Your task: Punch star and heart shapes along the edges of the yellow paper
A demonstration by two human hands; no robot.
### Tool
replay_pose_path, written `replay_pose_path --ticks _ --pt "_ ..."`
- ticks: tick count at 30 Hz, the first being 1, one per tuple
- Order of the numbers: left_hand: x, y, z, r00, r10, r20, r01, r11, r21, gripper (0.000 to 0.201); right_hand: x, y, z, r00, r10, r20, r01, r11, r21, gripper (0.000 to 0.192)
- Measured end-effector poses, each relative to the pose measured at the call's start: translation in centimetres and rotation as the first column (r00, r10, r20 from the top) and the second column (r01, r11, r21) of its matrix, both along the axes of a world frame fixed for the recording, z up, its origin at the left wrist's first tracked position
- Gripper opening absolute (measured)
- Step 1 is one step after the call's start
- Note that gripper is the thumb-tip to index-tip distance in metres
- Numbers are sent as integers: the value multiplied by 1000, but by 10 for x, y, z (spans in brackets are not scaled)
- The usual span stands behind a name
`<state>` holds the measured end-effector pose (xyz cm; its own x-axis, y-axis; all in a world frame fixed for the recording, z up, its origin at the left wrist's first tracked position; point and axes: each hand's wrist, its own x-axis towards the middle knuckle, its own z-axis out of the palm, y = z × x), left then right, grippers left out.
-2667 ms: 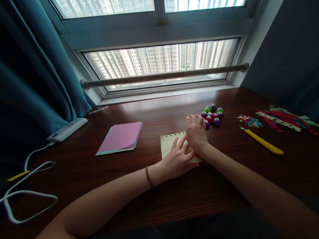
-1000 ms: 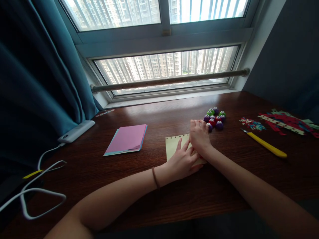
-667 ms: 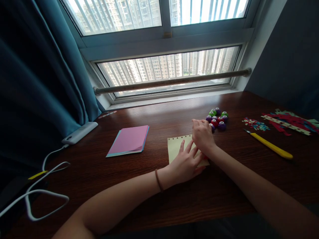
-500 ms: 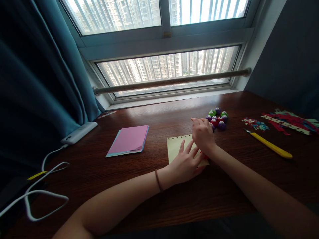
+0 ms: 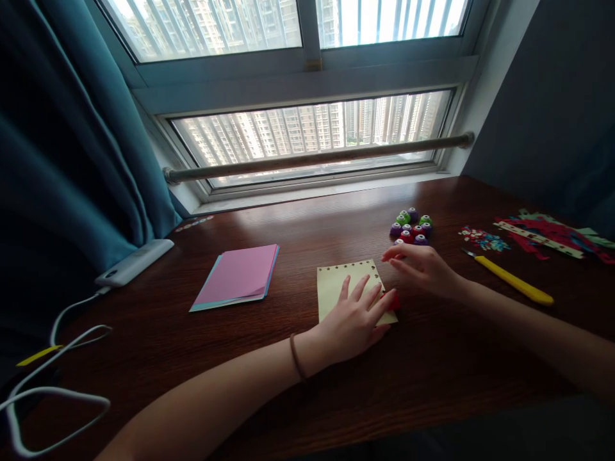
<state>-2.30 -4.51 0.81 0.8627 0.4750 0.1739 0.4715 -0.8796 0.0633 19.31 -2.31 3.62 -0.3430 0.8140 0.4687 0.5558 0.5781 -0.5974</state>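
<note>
Pinning the yellow sheet

Pressing flat, the left hand (image 5: 353, 320) lies with fingers spread on the yellow sheet (image 5: 336, 285) at centre frame, a red punch (image 5: 393, 299) just beside its fingertips. The right hand (image 5: 423, 269), fingers loosely extended and holding nothing, hovers right of the sheet near the punches (image 5: 410, 227). Best to keep the palm firm, so the paper cannot slide.

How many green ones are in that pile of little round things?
2. One green punch sits on the cluster's far-left side, the second green punch on its far-right side. The right hand covers the near edge, so more may be hidden.
</note>
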Motion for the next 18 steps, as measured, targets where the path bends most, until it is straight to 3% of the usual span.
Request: replay_pose_path --ticks 3,8,12,18 --pt "0 -1 2 1000 7 -3 -7 1000 -12 54 12 -12 -11 996 58 -66 -65 992 -110 20" --pt "1 -1 7 1000 9 -16 -9 1000 -28 54 10 -24 -20 978 178 -109 -198 954 -224 42" --pt "2 0 7 999 15 -30 -16 998 -64 58 6 -26 -24 980 200 -12 -197 954 -225 56" --pt "4 2 6 999 36 -33 -39 993 -108 66 6 -27 -29 986 164 -28 -166 955 -244 55"
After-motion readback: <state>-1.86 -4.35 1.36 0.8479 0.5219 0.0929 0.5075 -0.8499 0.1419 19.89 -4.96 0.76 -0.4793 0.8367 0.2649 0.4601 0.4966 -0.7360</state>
